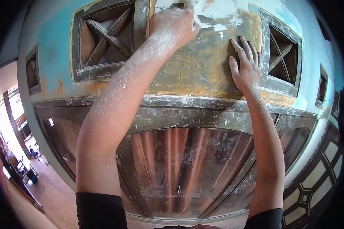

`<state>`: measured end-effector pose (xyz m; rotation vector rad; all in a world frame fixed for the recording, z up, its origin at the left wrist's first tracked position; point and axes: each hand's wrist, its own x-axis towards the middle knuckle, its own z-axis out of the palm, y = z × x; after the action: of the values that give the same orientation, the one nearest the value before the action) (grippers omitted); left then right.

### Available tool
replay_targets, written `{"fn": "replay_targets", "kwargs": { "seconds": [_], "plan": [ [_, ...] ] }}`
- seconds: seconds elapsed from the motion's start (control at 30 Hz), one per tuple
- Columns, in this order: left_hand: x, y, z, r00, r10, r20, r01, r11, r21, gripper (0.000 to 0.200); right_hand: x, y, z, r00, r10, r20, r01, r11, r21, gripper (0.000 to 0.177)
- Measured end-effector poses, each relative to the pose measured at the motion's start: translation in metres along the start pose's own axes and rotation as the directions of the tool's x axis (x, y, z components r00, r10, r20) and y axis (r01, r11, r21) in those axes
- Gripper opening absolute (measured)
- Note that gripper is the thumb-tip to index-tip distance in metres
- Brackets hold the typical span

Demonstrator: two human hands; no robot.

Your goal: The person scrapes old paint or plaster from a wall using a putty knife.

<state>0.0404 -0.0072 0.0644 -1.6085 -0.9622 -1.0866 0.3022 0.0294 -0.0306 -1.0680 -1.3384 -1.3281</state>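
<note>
High on the wall, my left hand (172, 26) is closed in a fist-like grip with its back toward me. What it holds is hidden by the fingers and the top of the view. White dust coats that hand and forearm. My right hand (247, 66) lies open with fingers spread, resting against the patchy wall section (191, 70) between two vents. This section shows bare brownish-grey and yellowish areas, with white filler (219, 13) smeared across its upper part.
Wooden vents with crossed bars, left (107, 36) and right (282, 53), flank the section. Below runs a paint-flecked wooden frame (179, 116) over a glass window (187, 168) with reddish curtains. A tiled floor (55, 191) and a doorway lie left, a patterned grille (313, 177) right.
</note>
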Motion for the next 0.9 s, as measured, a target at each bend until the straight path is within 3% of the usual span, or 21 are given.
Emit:
{"fn": "replay_targets", "kwargs": {
  "seconds": [0.07, 0.13, 0.2, 0.27, 0.33, 0.4, 0.43, 0.47, 0.57, 0.73, 0.9],
  "plan": [
    [-0.015, -0.008, 0.009, 0.999, -0.01, -0.053, 0.01, 1.0, 0.009, 0.059, 0.0, -0.001, -0.001, 1.0, 0.005, 0.007, -0.005, 1.0, -0.001, 0.054],
    [-0.026, -0.015, 0.008, 0.998, -0.013, 0.063, 0.011, 1.0, 0.026, 0.059, 0.001, -0.002, -0.002, 1.0, 0.008, 0.0, -0.008, 1.0, 0.014, 0.054],
    [-0.021, -0.025, 0.009, 1.0, 0.024, 0.009, -0.025, 0.997, 0.068, 0.058, 0.002, -0.003, -0.002, 1.0, 0.005, -0.001, -0.005, 1.0, 0.005, 0.054],
    [-0.004, -0.024, -0.006, 0.995, 0.009, 0.098, -0.014, 0.998, 0.055, 0.055, 0.001, -0.003, -0.002, 1.0, 0.009, 0.005, -0.009, 1.0, -0.008, 0.054],
    [0.012, -0.019, -0.011, 0.997, 0.005, 0.078, -0.008, 0.999, 0.048, 0.057, 0.001, -0.003, -0.002, 1.0, 0.011, 0.013, -0.011, 1.0, -0.013, 0.054],
    [0.022, -0.007, -0.014, 0.993, -0.064, 0.099, 0.073, 0.993, -0.088, 0.061, 0.002, -0.002, -0.002, 1.0, 0.01, 0.012, -0.01, 1.0, -0.002, 0.055],
    [0.015, -0.005, 0.007, 0.995, 0.016, -0.097, -0.022, 0.998, -0.057, 0.056, 0.0, -0.002, -0.002, 1.0, 0.014, 0.012, -0.014, 1.0, 0.013, 0.055],
    [0.012, -0.007, 0.024, 0.995, 0.015, -0.097, -0.021, 0.998, -0.058, 0.056, -0.002, -0.002, -0.002, 1.0, 0.013, 0.012, -0.013, 1.0, 0.013, 0.055],
    [-0.018, -0.001, 0.017, 0.999, -0.004, 0.048, 0.005, 1.0, -0.028, 0.056, -0.006, -0.005, -0.001, 1.0, 0.029, 0.003, -0.029, 1.0, -0.012, 0.055],
    [0.02, -0.012, 0.003, 0.997, -0.035, 0.065, 0.032, 0.999, 0.041, 0.058, -0.007, -0.009, -0.005, 0.998, 0.053, 0.029, -0.053, 0.999, -0.01, 0.056],
    [0.062, -0.003, -0.004, 0.997, -0.016, 0.078, 0.019, 0.999, -0.04, 0.058, -0.011, -0.004, -0.003, 0.998, 0.053, 0.027, -0.054, 0.998, 0.029, 0.056]
  ]
}}
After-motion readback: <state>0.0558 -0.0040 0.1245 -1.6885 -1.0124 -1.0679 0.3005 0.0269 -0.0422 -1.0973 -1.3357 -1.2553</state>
